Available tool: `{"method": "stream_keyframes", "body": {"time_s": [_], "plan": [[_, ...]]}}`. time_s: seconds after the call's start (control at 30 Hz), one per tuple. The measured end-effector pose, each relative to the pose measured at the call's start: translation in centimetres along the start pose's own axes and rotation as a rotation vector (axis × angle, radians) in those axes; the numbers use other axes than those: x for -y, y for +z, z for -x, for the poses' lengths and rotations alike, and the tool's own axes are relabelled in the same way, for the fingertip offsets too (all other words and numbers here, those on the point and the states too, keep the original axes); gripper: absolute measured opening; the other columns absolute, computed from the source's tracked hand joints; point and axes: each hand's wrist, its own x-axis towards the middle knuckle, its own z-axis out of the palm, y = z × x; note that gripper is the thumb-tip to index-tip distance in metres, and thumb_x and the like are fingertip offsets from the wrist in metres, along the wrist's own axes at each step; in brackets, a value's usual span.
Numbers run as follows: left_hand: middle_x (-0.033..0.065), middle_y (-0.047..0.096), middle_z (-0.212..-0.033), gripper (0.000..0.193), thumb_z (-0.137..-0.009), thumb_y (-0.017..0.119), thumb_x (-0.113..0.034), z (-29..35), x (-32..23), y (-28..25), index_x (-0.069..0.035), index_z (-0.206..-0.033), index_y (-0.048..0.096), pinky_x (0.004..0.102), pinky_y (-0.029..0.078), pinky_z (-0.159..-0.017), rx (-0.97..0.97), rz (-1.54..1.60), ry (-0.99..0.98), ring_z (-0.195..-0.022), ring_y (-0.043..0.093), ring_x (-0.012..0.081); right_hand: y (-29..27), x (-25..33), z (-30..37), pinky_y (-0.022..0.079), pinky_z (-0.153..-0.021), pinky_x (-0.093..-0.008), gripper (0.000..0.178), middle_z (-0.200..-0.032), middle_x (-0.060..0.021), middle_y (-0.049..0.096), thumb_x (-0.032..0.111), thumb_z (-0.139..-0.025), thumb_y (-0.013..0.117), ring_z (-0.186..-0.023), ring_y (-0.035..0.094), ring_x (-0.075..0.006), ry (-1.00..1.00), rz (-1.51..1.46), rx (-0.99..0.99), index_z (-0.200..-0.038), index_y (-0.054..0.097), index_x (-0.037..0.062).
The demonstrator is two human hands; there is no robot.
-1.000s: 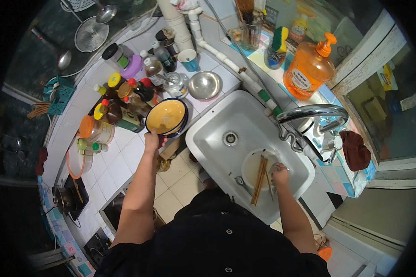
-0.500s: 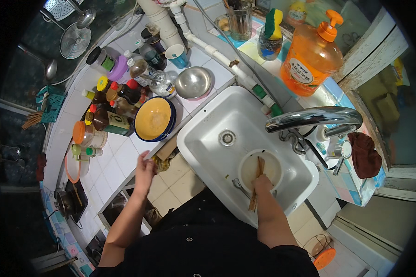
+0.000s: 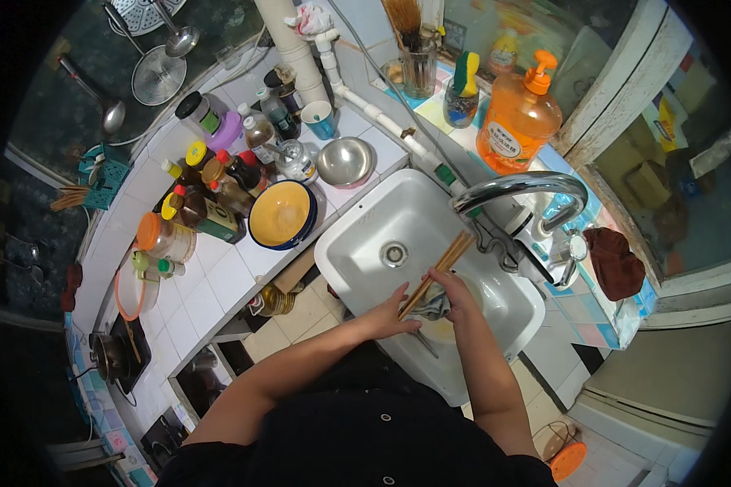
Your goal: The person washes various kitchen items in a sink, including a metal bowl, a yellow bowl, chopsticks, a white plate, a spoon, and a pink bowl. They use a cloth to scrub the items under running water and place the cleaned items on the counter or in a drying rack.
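Observation:
A bundle of wooden chopsticks [image 3: 453,253] slants over the white sink [image 3: 351,258], its upper ends toward the faucet. Its lower end is in my left hand [image 3: 388,315], with the fingers closed about it. A wet, greyish patterned cloth [image 3: 432,303] is bunched in my right hand [image 3: 456,297] and presses against the chopsticks. Beneath my hands is a pale bowl [image 3: 489,302] of cloudy water, partly hidden by my right hand. A metal spoon [image 3: 427,346] lies in the sink close to my left hand; its bowl end is hidden.
A chrome faucet [image 3: 518,183] arches over the sink's right side. On the left counter stand yellow bowls with blue rims [image 3: 279,214], a steel bowl [image 3: 345,161] and several bottles [image 3: 207,217]. An orange soap bottle [image 3: 518,122] and a dark red cloth [image 3: 614,263] sit on the ledge.
My right hand has lifted the chopsticks out of the bowl and now has the cloth in it. My left hand has come from beside the counter to the chopsticks' lower end.

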Motion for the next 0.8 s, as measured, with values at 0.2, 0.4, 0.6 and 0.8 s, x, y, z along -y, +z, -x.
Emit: {"method": "stream_keyframes", "body": {"time_s": [0.2,0.4,0.6,0.8], "plan": [[0.0012,0.050,-0.076,0.036,-0.083,0.057,-0.028,-0.9,-3.6,-2.4,-0.007,-0.108,0.044,0.0226,0.043,-0.055,0.280,0.353,-0.337,-0.067,0.051,0.0094,2.1,0.8,2.0,0.051,-0.069,-0.0313,0.028,-0.090,-0.0078,0.061,0.027,-0.085,0.058,-0.078,0.061,-0.0186,-0.021,0.045,0.055,-0.099,0.054,0.0032],[0.0010,0.049,-0.067,0.022,-0.088,0.050,-0.028,-0.9,-3.7,-4.5,-0.010,-0.100,0.050,0.0225,0.038,-0.048,0.147,0.350,-0.369,-0.061,0.048,0.0079,-2.6,-0.2,4.4,0.049,-0.076,-0.0349,0.035,-0.103,-0.0109,0.058,0.021,-0.088,0.052,-0.089,0.058,-0.0196,0.014,-0.234,0.102,-0.116,0.048,0.0006],[0.0166,0.058,-0.070,0.017,-0.086,0.049,-0.021,-0.4,-4.8,1.1,-0.005,-0.091,0.047,0.0376,0.047,-0.050,-0.219,-0.726,0.012,-0.064,0.061,0.0306,4.3,-0.2,3.5,0.048,-0.076,-0.0391,0.029,-0.108,-0.0087,0.054,0.023,-0.090,0.048,-0.096,0.054,-0.0216,-0.150,-0.444,-0.075,-0.113,0.047,0.0063],[0.0169,0.058,-0.069,0.013,-0.087,0.047,-0.018,2.9,-8.2,0.1,-0.005,-0.090,0.045,0.0401,0.045,-0.046,-0.004,-0.709,0.009,-0.055,0.059,0.0316,-0.4,1.7,-2.5,0.047,-0.063,-0.0377,0.028,-0.083,-0.0035,0.058,0.039,-0.088,0.049,-0.067,0.054,-0.0208,-0.262,-0.648,-0.190,-0.096,0.054,0.0120]]}}
